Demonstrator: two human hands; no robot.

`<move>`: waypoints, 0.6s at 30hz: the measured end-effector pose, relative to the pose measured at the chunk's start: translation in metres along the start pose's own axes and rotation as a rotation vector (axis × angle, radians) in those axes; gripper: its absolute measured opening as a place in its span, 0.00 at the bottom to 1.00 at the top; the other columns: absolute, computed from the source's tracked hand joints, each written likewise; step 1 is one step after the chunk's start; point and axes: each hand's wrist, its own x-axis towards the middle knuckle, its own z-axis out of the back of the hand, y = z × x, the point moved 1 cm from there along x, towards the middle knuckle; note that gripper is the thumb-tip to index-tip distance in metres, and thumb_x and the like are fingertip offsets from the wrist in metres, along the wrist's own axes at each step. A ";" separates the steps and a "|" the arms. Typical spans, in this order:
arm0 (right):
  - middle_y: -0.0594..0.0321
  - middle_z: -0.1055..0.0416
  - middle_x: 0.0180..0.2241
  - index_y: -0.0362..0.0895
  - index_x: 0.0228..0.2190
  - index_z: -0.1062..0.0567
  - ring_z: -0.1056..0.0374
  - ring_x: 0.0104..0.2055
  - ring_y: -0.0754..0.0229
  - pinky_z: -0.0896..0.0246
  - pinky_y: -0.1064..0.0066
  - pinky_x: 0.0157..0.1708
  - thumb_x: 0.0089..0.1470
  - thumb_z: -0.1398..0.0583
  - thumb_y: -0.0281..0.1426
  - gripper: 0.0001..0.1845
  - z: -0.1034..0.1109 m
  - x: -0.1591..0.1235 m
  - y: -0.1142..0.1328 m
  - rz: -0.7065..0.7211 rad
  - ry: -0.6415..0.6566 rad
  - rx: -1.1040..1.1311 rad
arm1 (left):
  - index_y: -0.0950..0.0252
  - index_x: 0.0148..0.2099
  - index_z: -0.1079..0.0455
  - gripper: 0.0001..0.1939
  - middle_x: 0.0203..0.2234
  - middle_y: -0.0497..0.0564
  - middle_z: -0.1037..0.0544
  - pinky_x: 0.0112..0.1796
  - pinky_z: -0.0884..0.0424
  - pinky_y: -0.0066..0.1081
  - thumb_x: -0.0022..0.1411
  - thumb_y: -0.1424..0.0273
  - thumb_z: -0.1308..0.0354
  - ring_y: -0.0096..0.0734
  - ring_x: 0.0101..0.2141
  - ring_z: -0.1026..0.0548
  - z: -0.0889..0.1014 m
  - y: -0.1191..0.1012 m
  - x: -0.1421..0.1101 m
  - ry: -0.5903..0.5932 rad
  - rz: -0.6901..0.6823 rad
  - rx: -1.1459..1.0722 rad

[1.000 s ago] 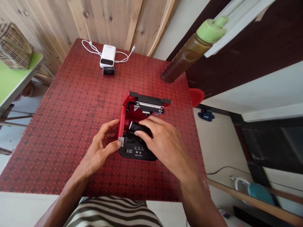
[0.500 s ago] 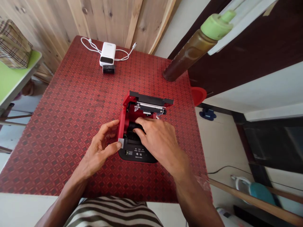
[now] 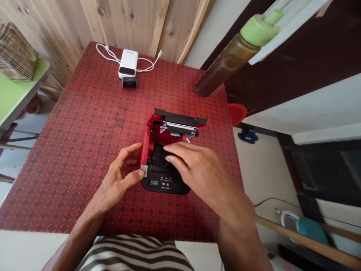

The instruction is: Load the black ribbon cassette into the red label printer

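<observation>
A red and black label printer (image 3: 145, 148) sits on the table with its lid (image 3: 180, 118) raised, showing a roller and metal parts under it. My left hand (image 3: 118, 175) steadies its left side, thumb on the grey front corner and fingers along the red wall. Over the dark compartment (image 3: 159, 154) is my right hand (image 3: 194, 162), index finger and thumb extended with a small gap between their tips. Nothing plainly shows in that gap; the other right fingers and the compartment's right part are hidden. Small buttons and markings line the printer's black front panel (image 3: 165, 182).
A white power bank (image 3: 129, 62) with a white cable (image 3: 146, 64) lies at the back of the red patterned table (image 3: 84, 124), a small black cylinder (image 3: 129, 82) against it. A tall brown bottle with a green cap (image 3: 237, 52) stands at the back right.
My right hand has shifted to the right and its fingers have moved off the left of the compartment, so more of the black interior shows. My left hand and the printer keep their places.
</observation>
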 end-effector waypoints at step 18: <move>0.56 0.17 0.54 0.45 0.50 0.16 0.19 0.52 0.51 0.21 0.59 0.46 0.71 0.40 0.14 0.18 0.009 0.009 0.000 0.253 0.210 -0.212 | 0.55 0.72 0.25 0.36 0.68 0.59 0.19 0.62 0.24 0.52 0.66 0.54 0.22 0.59 0.63 0.20 0.003 0.004 0.002 0.008 0.006 -0.015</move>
